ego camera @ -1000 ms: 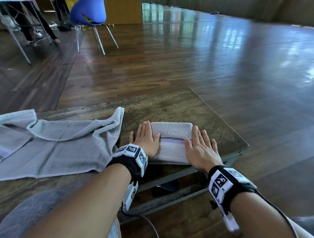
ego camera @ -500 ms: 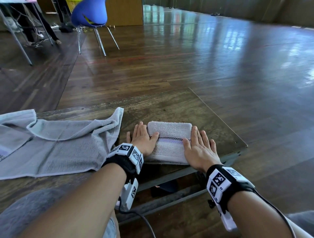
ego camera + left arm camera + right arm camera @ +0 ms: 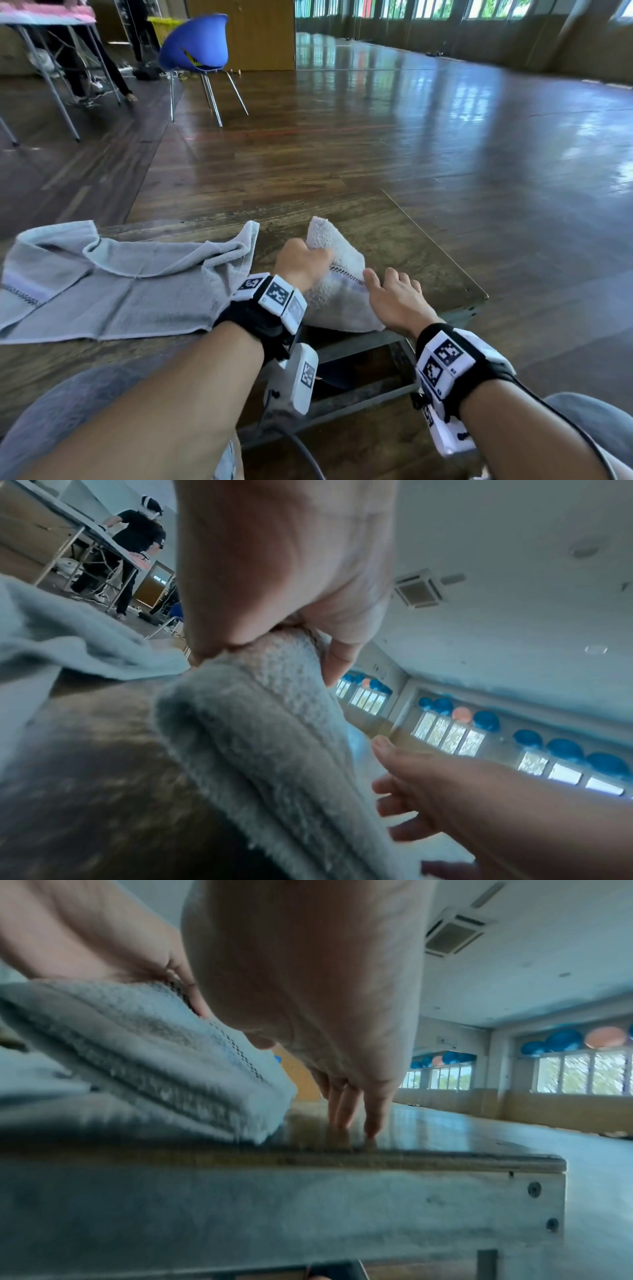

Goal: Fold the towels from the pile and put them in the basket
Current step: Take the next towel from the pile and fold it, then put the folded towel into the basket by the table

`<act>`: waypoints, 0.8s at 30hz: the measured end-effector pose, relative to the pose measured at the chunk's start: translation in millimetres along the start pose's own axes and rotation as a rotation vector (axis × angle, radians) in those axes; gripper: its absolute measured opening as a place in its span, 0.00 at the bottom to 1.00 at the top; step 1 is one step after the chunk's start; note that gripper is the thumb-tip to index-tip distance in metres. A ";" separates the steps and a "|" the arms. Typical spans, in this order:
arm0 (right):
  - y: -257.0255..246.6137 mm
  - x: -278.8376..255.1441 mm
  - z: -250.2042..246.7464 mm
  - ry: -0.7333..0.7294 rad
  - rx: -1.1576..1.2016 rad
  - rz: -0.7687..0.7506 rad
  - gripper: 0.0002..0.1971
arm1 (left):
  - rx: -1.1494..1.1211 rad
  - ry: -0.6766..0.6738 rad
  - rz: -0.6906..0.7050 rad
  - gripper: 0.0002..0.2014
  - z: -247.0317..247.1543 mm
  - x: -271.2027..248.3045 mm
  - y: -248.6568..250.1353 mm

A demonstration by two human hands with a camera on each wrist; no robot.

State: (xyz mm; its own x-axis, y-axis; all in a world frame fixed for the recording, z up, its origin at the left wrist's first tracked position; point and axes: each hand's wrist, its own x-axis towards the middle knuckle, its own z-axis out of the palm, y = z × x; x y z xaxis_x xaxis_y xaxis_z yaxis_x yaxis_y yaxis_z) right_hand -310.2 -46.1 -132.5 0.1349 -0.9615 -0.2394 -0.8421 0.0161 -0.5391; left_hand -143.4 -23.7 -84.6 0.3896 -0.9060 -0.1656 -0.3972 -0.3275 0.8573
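A folded grey towel (image 3: 339,287) with a checkered stripe lies at the near right of the wooden table (image 3: 411,246), its left side raised and tilted. My left hand (image 3: 301,263) pinches that raised edge, thumb on top and fingers beneath, as the left wrist view shows the towel (image 3: 267,750) under the hand (image 3: 274,574). My right hand (image 3: 394,298) is beside the towel's right edge, thumb against the cloth. In the right wrist view its fingertips (image 3: 346,1110) touch the tabletop next to the towel (image 3: 154,1056). No basket is in view.
A second grey towel (image 3: 120,284) lies spread and rumpled on the table's left half. The table's right corner (image 3: 486,296) is close to my right hand. Farther off stand a blue chair (image 3: 195,44) and another table with a person (image 3: 137,534) at it.
Both hands lay flat on the folded towel's ends. Now the left hand has taken hold of the left edge and lifted it, and the right hand has slid off to the right side.
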 end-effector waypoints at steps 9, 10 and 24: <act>-93.7 -54.1 -51.3 -0.252 0.965 -0.051 0.18 | -0.215 0.004 0.152 0.15 -112.4 -61.4 58.4; -107.5 -60.9 -55.3 -0.239 0.959 -0.097 0.12 | -0.258 0.020 0.138 0.14 -131.3 -70.4 58.6; -342.6 -200.0 42.0 -0.574 0.516 -0.552 0.14 | -0.583 0.373 0.017 0.10 -352.4 -218.6 -130.4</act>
State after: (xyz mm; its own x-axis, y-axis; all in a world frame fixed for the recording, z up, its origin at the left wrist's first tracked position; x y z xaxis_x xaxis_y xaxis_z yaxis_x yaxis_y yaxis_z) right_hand -26.7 152.2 66.1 0.7969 -0.5898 -0.1307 -0.2663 -0.1487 -0.9524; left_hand 116.1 311.6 11.5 0.6884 -0.7228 -0.0607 0.0651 -0.0217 0.9976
